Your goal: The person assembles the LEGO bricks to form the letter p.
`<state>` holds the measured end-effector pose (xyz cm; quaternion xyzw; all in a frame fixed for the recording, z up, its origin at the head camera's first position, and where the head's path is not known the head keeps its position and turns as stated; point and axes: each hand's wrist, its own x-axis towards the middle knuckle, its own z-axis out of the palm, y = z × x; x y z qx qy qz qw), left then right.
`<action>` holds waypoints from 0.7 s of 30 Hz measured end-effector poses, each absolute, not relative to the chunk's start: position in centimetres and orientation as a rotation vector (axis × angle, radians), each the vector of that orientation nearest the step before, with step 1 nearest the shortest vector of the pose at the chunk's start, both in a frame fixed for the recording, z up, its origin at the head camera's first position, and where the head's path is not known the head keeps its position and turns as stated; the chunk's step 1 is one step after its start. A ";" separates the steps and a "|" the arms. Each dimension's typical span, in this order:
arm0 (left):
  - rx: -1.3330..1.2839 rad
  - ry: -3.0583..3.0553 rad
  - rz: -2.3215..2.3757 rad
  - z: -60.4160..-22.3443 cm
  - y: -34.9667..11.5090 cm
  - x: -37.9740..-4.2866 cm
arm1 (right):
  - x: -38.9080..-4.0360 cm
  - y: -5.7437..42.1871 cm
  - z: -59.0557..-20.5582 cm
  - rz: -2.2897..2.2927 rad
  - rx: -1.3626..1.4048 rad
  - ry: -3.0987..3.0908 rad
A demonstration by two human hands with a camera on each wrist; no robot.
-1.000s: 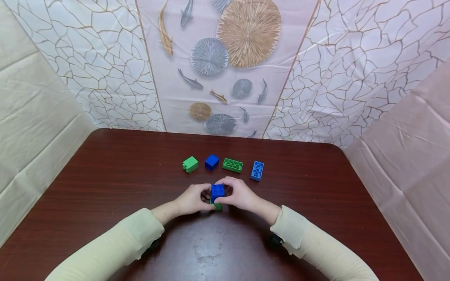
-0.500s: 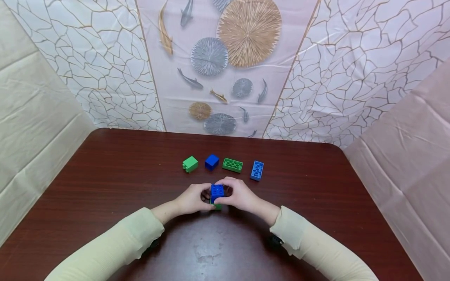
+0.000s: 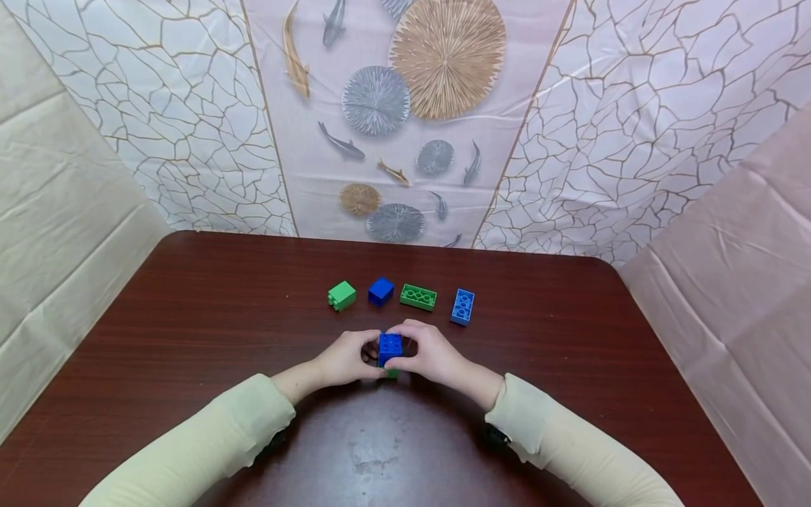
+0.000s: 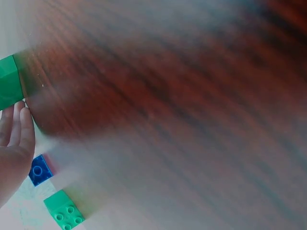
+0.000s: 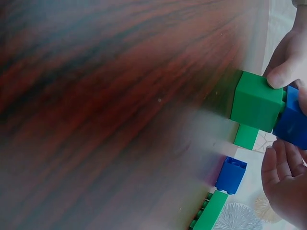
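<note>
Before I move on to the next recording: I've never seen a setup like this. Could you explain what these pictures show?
There is no robot: a person works with a bare left hand and right hand. The large picture comes from a camera worn on the head; the two smaller ones, tilted, come from a camera on each wrist. On the brown table, beyond the hands, lie a green block, a blue block, a green brick and a blue brick, both bricks hollow side up. The left hand pinches a second green block; the right holds a second blue block on top, studs up.
</note>
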<state>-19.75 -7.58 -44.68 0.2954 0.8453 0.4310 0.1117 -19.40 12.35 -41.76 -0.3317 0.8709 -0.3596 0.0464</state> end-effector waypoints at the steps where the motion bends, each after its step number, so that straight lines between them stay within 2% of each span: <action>1: 0.872 2.482 1.267 -44.7 -7.6 -19.8 | -19.4 12.3 -41.8 -1.091 -1.020 2.665; 21: 0.883 2.499 1.265 -44.4 -7.6 -19.6 | -19.0 12.1 -41.5 -1.005 -1.022 2.741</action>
